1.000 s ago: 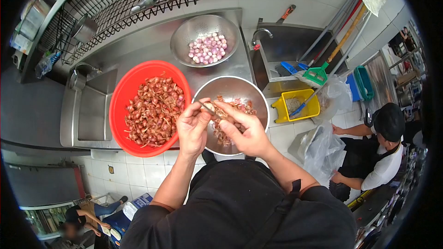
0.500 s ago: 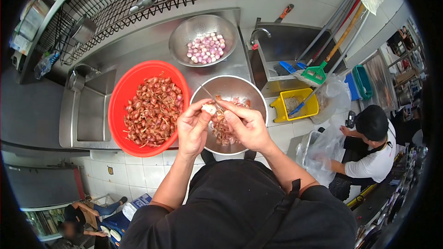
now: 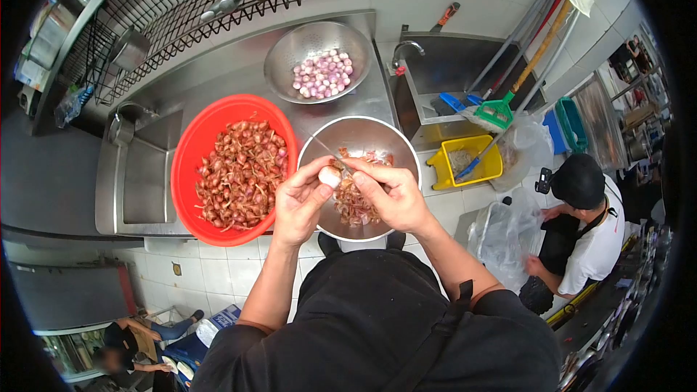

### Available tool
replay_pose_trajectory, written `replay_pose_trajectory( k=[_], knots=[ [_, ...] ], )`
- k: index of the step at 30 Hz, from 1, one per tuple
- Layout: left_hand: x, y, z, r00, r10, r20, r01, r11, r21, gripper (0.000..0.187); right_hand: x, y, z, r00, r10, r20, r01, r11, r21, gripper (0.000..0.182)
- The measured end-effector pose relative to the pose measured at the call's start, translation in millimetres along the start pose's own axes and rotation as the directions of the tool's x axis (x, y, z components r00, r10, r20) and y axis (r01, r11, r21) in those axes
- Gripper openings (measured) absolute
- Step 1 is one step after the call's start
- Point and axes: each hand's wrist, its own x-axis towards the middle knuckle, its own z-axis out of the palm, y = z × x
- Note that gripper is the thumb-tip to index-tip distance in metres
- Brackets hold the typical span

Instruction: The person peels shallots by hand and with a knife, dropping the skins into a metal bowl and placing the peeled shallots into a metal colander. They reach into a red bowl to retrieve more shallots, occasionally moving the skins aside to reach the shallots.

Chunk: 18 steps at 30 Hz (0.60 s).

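Over a steel bowl (image 3: 409,147) of loose shallot skins (image 3: 354,203), both hands meet around one pale, partly peeled shallot (image 3: 330,176). My left hand (image 3: 301,199) pinches the shallot between thumb and fingers. In my right hand (image 3: 392,196) is a small knife (image 3: 324,147), its thin blade pointing up and left past the shallot; the handle is hidden in the fingers. Left of the bowl stands a red basin (image 3: 186,196) heaped with unpeeled shallots (image 3: 243,174). Behind, a perforated steel colander (image 3: 279,65) holds peeled pinkish-white shallots (image 3: 323,75).
A sink (image 3: 145,189) lies at the far left, under a wire rack (image 3: 196,7). On the right are a second sink (image 3: 443,131), a yellow bucket (image 3: 439,167), a green-headed brush (image 3: 495,115) and a crouching person (image 3: 592,225) handling clear plastic bags (image 3: 504,239).
The shallot has turned in my left hand and shows a smoother white side. My hands stay nearly in place. The person at right has shifted and lowered an arm by the plastic.
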Motion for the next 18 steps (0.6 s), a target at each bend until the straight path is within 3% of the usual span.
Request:
replay_pose_trajectory(
  k=[3, 5, 9, 10, 11, 13, 18],
  knots=[
    [3, 8, 8, 0.999, -0.027, -0.034, 0.024, 0.997, -0.068, 0.043, 0, 4, 0, 0.996, -0.046, -0.073, 0.043, 0.998, -0.043, 0.032],
    [4, 8, 4, 0.998, -0.056, 0.006, 0.056, 0.972, -0.230, 0.042, 1, 0, 0, 0.997, -0.051, -0.056, 0.050, 0.998, -0.027, 0.033],
    [3, -3, -1, 0.999, -0.040, -0.019, 0.035, 0.974, -0.225, 0.040, -2, -13, 6, 0.998, -0.061, 0.005, 0.061, 0.994, -0.096, 0.037],
    [2, -5, -2, 0.999, -0.026, -0.041, 0.017, 0.977, -0.213, 0.039, -6, -14, 7, 0.998, 0.059, 0.018, -0.057, 0.995, -0.082, 0.041],
    [1, -5, -2, 0.998, -0.011, -0.064, -0.002, 0.980, -0.199, 0.038, -6, -11, 8, 0.998, 0.060, 0.018, -0.058, 0.995, -0.082, 0.041],
    [0, 1, 5, 0.996, 0.015, -0.085, -0.024, 0.994, -0.108, 0.037, -5, 1, 12, 0.979, -0.201, 0.026, 0.201, 0.946, -0.254, 0.042],
    [-3, 6, 13, 0.990, 0.091, -0.109, -0.079, 0.991, 0.106, 0.034, -2, 3, 5, 0.978, -0.193, 0.075, 0.207, 0.938, -0.278, 0.040]
  ],
)
